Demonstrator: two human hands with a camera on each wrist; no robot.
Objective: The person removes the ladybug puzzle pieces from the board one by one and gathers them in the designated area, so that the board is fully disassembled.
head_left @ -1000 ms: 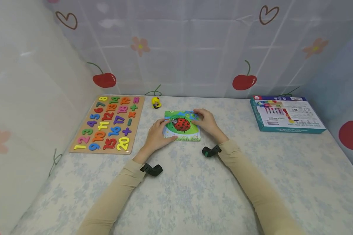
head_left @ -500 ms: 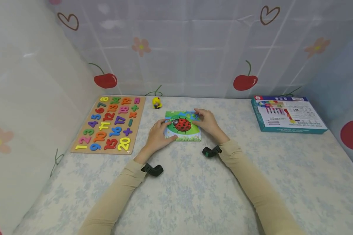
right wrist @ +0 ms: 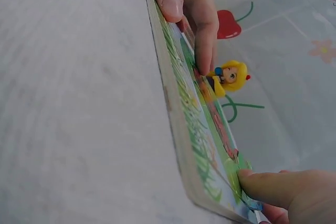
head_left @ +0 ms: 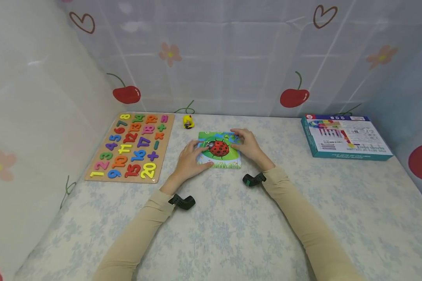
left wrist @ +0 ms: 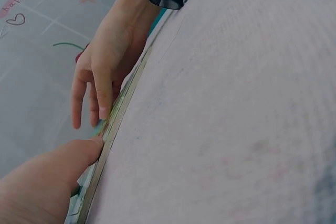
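Note:
A square ladybug puzzle [head_left: 219,149] with a green border lies flat on the table, between both hands. At its left side, my left hand [head_left: 189,162] holds it, thumb by the bottom edge and fingers over the left part. My right hand [head_left: 249,146] grips its upper right corner, thumb on the right edge and index finger at the top. In the right wrist view the right thumb [right wrist: 265,187] presses a green-and-blue part at the corner; whether that is a loose piece I cannot tell. The left wrist view shows the board's thin edge [left wrist: 107,156] side-on.
A wooden number board [head_left: 126,177] with colourful numerals lies to the left. Behind the puzzle stands a small yellow-haired figurine [head_left: 188,122]. A teal-edged box [head_left: 346,138] sits at the far right. A printed curtain [head_left: 218,58] closes off the back.

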